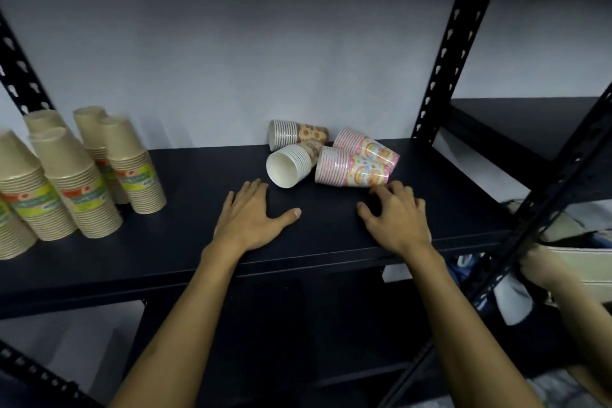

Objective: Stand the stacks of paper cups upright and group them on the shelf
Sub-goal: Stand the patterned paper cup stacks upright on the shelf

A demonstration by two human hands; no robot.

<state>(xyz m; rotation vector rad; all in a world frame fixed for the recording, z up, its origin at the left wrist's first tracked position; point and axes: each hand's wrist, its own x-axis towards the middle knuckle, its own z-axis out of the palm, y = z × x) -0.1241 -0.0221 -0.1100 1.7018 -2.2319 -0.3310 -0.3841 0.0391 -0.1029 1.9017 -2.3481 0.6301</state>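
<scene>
A dark metal shelf (185, 242) runs across a dim view, seen from above by a person whose two bare forearms reach in from the bottom edge. The left hand (250, 220) lies flat on the shelf, palm down, fingers spread wide and holding nothing. The right hand (395, 217) rests nearby with its fingers (381, 190) loosely curled and empty; the tips seem to touch the nearest pink stack, though blur makes contact hard to confirm. Just beyond the hands, four stacks of paper cups lie on their sides in a cluster near the back wall: two tan patterned stacks (298, 134), the front one showing its white open mouth, and two pink stacks (352, 170) with rainbow prints too soft to read. At the far left, several kraft stacks (82, 195) stand rim down, close together, with green and orange labels that are illegible; the leftmost ones are cut off by the frame edge. A black perforated upright (460, 40) rises on the right. Below the shelf lie pale bags (576, 262), partly hidden by a diagonal brace.
</scene>
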